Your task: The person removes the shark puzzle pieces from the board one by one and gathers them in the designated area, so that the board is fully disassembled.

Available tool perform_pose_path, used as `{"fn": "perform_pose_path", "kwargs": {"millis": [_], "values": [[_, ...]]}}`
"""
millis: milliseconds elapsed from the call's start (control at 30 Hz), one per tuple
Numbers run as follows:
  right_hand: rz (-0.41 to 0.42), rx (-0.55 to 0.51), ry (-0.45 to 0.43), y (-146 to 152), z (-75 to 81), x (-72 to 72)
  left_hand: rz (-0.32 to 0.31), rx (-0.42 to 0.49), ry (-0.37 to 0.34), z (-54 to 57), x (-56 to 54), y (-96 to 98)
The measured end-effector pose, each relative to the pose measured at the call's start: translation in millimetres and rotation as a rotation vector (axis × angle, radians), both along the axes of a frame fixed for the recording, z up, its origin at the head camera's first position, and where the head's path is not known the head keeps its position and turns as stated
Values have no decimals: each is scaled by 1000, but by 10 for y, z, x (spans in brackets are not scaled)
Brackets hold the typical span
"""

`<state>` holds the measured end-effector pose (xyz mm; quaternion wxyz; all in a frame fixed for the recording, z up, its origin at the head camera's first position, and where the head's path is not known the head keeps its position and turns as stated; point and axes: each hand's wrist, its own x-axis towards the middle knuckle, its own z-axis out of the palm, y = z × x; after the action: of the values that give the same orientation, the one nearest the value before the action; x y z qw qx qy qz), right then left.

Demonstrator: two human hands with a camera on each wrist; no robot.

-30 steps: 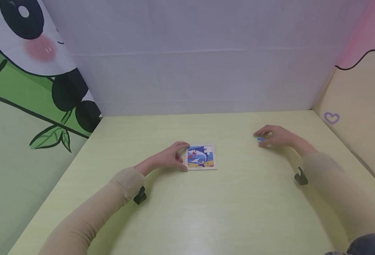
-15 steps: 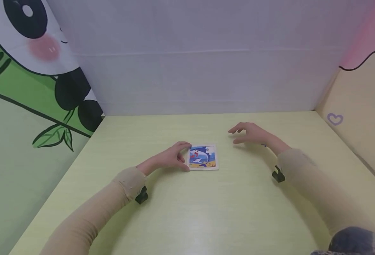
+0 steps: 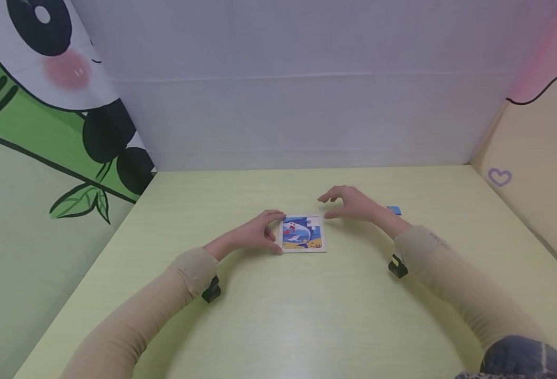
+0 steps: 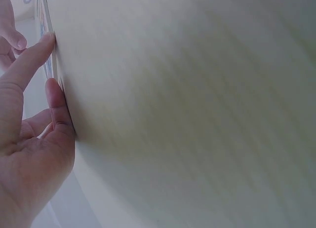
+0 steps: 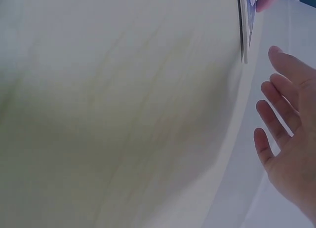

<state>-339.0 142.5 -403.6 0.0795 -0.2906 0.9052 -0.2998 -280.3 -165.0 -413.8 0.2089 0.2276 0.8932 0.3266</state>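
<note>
A small square jigsaw puzzle (image 3: 302, 235) in a white frame lies flat on the table, picturing a dolphin in blue water above yellow sand. Its far right corner shows a pale, piece-shaped patch. With thumb and fingers spread along the left edge, my left hand (image 3: 255, 233) holds the frame; the left wrist view shows the fingertips (image 4: 48, 38) against its side. My right hand (image 3: 349, 203) hovers just off the puzzle's far right corner, fingers loosely bent and nothing between them. A blue puzzle piece (image 3: 394, 210) lies on the table behind the right wrist, partly hidden.
The pale wooden table (image 3: 278, 310) ends at a whitish cloth backdrop (image 3: 307, 116). A printed panel (image 3: 70, 168) stands at the left and a beige one (image 3: 539, 173) at the right. A dark blue knee (image 3: 525, 358) shows at lower right.
My right hand has let go of the blue puzzle piece and moved left toward the puzzle, leaving the piece on the table. The left hand stays at the frame.
</note>
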Motion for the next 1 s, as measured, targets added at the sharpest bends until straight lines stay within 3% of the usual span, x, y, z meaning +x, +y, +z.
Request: {"fn": "perform_pose_path", "kwargs": {"millis": [800,1000], "values": [[28,48,0,-451,-147,268,-10,22,10,-16,-6,1],[27,44,-49,-493,-111,295,-9,16,16,-18,-13,-3]]}}
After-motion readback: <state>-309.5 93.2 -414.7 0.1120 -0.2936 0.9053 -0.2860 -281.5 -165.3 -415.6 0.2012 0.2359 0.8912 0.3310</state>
